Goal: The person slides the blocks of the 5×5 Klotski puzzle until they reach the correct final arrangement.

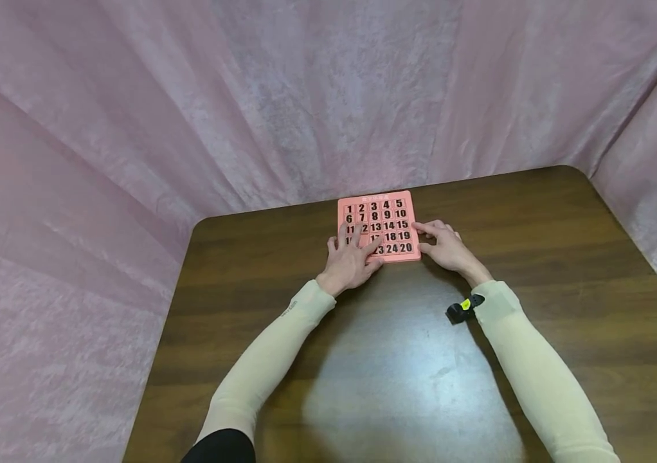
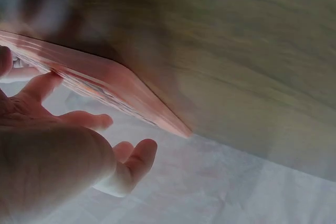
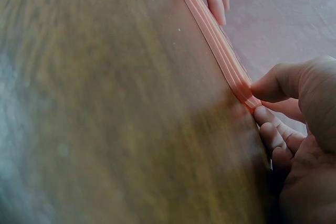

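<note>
A pink number sliding puzzle [image 1: 396,218] lies flat near the table's far edge, its black numerals facing up; its side edge shows in the left wrist view. Over its lower left part my left hand [image 1: 347,262] is spread, with a fingertip on the tiles around 17 and the thumb near the bottom edge. Several numbers there are hidden. At the puzzle's right side is my right hand [image 1: 447,247]; its thumb and forefinger touch that edge, a little apart. In the right wrist view, the thumb [image 3: 278,82] meets the puzzle's corner and other fingers curl beside it.
The dark wooden table [image 1: 566,270] extends to both sides and towards me, with a bright reflection in front of the puzzle. Pink curtains [image 1: 328,96] hang behind and beside it. A black device [image 1: 460,311] with a yellow mark sits at my right wrist.
</note>
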### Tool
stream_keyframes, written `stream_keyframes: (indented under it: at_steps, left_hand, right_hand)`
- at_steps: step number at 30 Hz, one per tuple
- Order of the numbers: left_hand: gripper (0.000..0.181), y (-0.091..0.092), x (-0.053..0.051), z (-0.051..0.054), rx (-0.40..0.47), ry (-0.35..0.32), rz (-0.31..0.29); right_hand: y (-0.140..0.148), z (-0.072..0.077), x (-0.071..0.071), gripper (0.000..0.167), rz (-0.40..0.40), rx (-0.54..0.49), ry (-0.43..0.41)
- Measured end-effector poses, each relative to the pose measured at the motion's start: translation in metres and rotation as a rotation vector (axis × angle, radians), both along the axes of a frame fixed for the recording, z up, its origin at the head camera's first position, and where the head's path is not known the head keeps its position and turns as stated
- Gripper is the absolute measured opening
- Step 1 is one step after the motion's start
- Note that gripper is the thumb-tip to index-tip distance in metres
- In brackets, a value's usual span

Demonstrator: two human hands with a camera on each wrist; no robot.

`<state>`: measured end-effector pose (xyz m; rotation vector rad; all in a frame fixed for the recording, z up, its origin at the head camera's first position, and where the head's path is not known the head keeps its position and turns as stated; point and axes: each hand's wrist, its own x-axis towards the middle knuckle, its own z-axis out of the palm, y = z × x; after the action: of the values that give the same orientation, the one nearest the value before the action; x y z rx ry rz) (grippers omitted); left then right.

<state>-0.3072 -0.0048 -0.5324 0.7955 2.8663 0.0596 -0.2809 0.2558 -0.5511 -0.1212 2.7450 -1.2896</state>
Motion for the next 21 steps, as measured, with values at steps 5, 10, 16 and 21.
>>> stream_keyframes:
  at_steps: [5, 10, 16, 21]
  left_hand:
    - [0.059, -0.007, -0.002, 0.000, 0.023, 0.003, 0.021]
    - [0.057, -0.015, -0.003, -0.003, 0.052, -0.019, 0.039]
    - [0.055, -0.023, -0.003, -0.005, 0.069, -0.008, 0.060]
    - [0.056, -0.021, -0.002, 0.001, 0.074, -0.010, 0.060]
  right_hand:
    - [0.001, -0.001, -0.001, 0.058, -0.003, 0.003, -0.003]
    - [0.000, -0.004, -0.002, 0.058, 0.000, 0.006, -0.004]
    - [0.000, -0.005, -0.001, 0.059, 0.002, 0.008, 0.001]
    - [0.001, -0.003, -0.002, 0.059, 0.001, 0.009, 0.006]
